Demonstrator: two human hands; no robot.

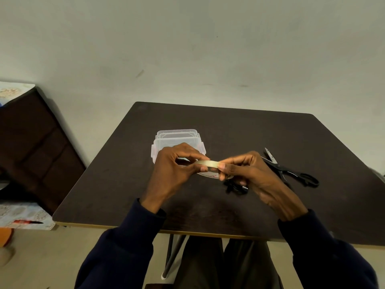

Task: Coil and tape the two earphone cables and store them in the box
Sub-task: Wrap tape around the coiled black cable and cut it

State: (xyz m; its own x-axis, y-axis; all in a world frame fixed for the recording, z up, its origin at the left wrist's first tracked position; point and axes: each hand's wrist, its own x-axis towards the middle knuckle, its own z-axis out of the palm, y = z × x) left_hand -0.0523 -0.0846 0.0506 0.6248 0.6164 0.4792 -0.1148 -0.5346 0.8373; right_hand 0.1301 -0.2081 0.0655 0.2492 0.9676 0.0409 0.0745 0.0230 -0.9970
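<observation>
The black earphone cable point(235, 187) lies in a small bundle on the dark counter point(125, 174), just beneath my right grip point(252, 174); how neatly it is coiled I cannot tell. Above it I hold a roll of clear tape point(208, 164) between both hands: my left grip point(173, 170) pinches one side with thumb and fingers, my right grip pinches the other. The clear plastic box point(177, 138) sits just behind my left grip. Black scissors point(291, 171) lie to the right, blades slightly apart
</observation>
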